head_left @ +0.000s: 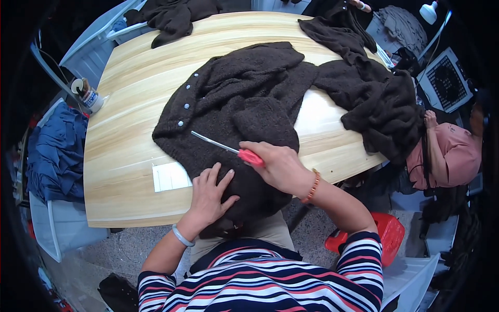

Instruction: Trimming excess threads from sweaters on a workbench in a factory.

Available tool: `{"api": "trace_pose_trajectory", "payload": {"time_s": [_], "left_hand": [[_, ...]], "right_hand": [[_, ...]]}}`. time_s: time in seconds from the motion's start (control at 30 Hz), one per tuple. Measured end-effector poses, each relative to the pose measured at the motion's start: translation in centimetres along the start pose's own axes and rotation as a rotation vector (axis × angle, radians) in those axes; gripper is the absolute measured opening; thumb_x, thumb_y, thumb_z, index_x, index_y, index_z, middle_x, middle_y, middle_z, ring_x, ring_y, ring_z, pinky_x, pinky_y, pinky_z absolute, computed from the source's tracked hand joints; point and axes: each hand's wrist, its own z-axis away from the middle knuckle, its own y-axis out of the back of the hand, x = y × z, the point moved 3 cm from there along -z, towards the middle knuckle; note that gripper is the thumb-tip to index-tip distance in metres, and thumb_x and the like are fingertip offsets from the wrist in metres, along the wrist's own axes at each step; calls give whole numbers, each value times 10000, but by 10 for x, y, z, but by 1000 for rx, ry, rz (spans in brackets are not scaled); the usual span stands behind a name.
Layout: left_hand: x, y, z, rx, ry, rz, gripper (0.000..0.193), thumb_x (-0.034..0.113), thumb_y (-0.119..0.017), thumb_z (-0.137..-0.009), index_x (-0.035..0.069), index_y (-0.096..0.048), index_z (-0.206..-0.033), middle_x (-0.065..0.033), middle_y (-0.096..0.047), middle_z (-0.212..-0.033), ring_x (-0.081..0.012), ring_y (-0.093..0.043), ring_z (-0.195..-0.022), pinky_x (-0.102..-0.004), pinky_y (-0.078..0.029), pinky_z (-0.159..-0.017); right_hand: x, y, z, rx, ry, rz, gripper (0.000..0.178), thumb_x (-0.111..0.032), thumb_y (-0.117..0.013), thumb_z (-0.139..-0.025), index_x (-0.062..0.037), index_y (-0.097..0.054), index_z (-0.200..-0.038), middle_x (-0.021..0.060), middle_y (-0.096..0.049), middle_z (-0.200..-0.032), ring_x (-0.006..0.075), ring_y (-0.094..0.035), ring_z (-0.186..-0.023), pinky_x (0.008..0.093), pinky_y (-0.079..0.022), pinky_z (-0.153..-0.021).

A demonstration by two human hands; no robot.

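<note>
A dark brown knitted cardigan [223,119] lies rumpled across the middle of the table and hangs over its near edge toward my lap. Several pale, shiny buttons [186,106] run along its left edge. My left hand [210,195] rests flat on the near part of the knit, fingers spread, holding nothing. In my right hand [280,169] is a red-handled tool [251,157] with a long, thin metal shaft, like a screwdriver; I cannot make out its tip's exact shape. The shaft points left and away over the cardigan, toward the lowest button.
The wooden table [125,145] holds a white paper slip [170,177] and more brown knitwear [371,99] at right. Blue cloth [57,151] fills a bin at left. Beyond the right edge sits a person in pink [449,156]. A red container [391,236] stands beside me.
</note>
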Motion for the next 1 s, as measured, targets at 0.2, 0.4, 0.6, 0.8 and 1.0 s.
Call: {"api": "trace_pose_trajectory", "payload": {"time_s": [0.2,0.4,0.6,0.8,1.0], "left_hand": [[-29,19,19,-36,90,-69,743,339,-801,-722,179,-522,-1392,-179,-449,-1420,-364,-460,-1192,-468,-370,-985],[-13,29,0,-38,49,-33,594,280,-792,-760,80,-590,-1281,-181,-525,-1338,-346,-511,-1146,-443,-406,-963],[18,-10,-99,230,-61,-2,660,359,-732,-820,48,-500,-1354,-215,-462,-1393,-392,-392,-1339,-499,-321,-1098],[51,-80,-107,-13,-220,30,734,439,-621,-891,26,-389,-1451,-198,-396,-1487,-401,-287,-1421,-558,-179,-1169],[53,-81,-105,-4,-298,87,725,436,-632,-888,20,-407,-1437,-196,-413,-1479,-374,-333,-1408,-514,-187,-1183]], "right_hand": [[96,33,9,92,-472,312,330,-236,-624,-916,-179,-584,-1239,201,-690,-933,422,-657,-900,501,-530,-782],[127,69,80,59,-657,399,337,-240,-651,-904,-139,-592,-1220,212,-659,-1001,424,-618,-1001,496,-490,-859],[72,87,81,95,-531,406,322,-220,-666,-885,-158,-611,-1196,175,-645,-909,391,-608,-945,474,-502,-812],[58,78,72,-24,-210,283,309,-146,-680,-863,-107,-619,-1163,167,-660,-902,355,-614,-862,442,-489,-776],[53,64,63,-340,-222,448,205,-228,-634,-875,-70,-619,-1004,181,-669,-769,372,-673,-757,482,-511,-665]]}}
